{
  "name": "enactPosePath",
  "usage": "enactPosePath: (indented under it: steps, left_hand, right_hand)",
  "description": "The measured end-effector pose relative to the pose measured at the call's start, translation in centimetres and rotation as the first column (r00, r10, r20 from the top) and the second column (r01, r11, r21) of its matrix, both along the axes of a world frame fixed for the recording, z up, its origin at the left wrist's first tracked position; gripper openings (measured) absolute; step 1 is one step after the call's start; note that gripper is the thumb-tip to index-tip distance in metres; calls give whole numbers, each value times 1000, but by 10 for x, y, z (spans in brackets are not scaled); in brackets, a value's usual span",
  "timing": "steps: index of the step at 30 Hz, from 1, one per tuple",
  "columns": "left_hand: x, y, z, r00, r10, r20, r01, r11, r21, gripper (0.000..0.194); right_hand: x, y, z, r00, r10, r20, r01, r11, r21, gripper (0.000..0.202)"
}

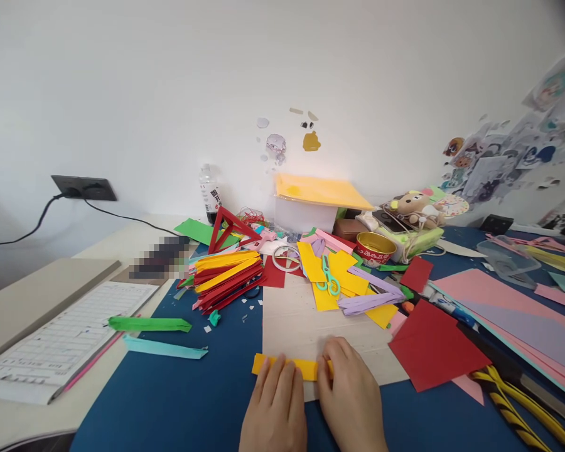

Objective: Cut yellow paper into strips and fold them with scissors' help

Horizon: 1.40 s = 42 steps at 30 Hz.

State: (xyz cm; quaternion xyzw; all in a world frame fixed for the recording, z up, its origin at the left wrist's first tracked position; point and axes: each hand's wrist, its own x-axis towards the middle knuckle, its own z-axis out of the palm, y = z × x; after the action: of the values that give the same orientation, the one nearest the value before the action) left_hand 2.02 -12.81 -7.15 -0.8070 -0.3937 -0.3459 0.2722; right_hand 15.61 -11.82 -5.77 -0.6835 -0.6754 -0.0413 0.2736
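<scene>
A folded yellow paper strip (309, 369) lies crosswise at the near edge of a beige board (292, 326). My left hand (275, 408) rests on its left part, fingers stretched out and lying flat. Curled fingers of my right hand (351, 398) pinch the strip's right end, which they partly hide. Beyond the hands, teal-handled scissors (329, 279) lie on yellow paper pieces (347, 271). Folded purple strips (371, 302) are beside them. To the left is a stack of folded red and yellow strips (228, 280).
Red paper sheets (435, 345) and yellow-black pliers (513, 402) lie to the right, near pink sheets (489, 295). Green (149, 324) and light-blue strips (164, 347) are at left, beside a written notepad (75, 333). A bottle (210, 194) and a red tin (375, 248) stand behind.
</scene>
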Motion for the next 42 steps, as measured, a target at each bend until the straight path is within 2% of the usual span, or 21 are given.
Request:
enactPosePath:
  steps: [2, 4, 7, 10, 14, 17, 23, 29, 31, 33, 35, 39, 42]
  left_hand:
    - [-1, -2, -9, 999, -4, -33, 2, 998, -62, 30]
    - [-3, -3, -10, 997, -21, -67, 11, 988, -152, 30]
    - [-6, -3, -4, 995, -42, -87, 18, 965, -263, 29]
    - [-7, -4, 4, 995, -36, -95, 6, 954, -299, 27]
    - [-13, -3, 10, 983, -67, -170, 30, 977, -210, 34]
    - [-21, -2, 14, 963, -71, -259, 36, 990, -137, 41]
    - [-28, -2, 17, 931, -54, -362, 6, 991, -134, 50]
    - [-29, -2, 14, 932, -37, -361, 3, 996, -93, 57]
    - [-28, -1, 12, 939, -39, -341, 11, 996, -86, 56]
    - [-28, 0, 11, 947, -48, -318, 23, 996, -81, 55]
    - [-28, 1, 10, 950, -55, -308, 34, 997, -72, 55]
    - [-31, 1, 12, 947, -62, -314, 44, 997, -64, 45]
    - [-38, 0, 14, 951, -51, -305, 36, 998, -53, 37]
  right_hand:
    - [0, 0, -1, 1000, 4, -13, -4, 1000, 22, 14]
    - [0, -1, -1, 1000, 15, -25, -14, 999, 31, 13]
    - [1, -1, -1, 998, 26, -51, -26, 1000, 7, 13]
    - [2, -2, -2, 997, 33, -70, -34, 999, -20, 13]
    - [5, -5, -2, 994, 46, -100, -45, 999, 10, 13]
    - [6, -8, -2, 992, 13, -127, -5, 998, 58, 10]
    - [5, -11, -3, 993, -37, -116, 48, 994, 95, 17]
    - [21, -19, -10, 991, -80, -107, 100, 975, 199, 26]
    - [23, -24, -15, 996, -23, -91, 50, 951, 307, 28]
    - [18, -29, -23, 996, 93, -16, -79, 912, 402, 32]
    - [7, -33, -34, 981, 185, 54, -191, 891, 411, 35]
    - [-6, -35, -50, 985, 170, 10, -160, 903, 399, 37]
    - [3, -34, -50, 982, 183, 47, -188, 919, 347, 37]
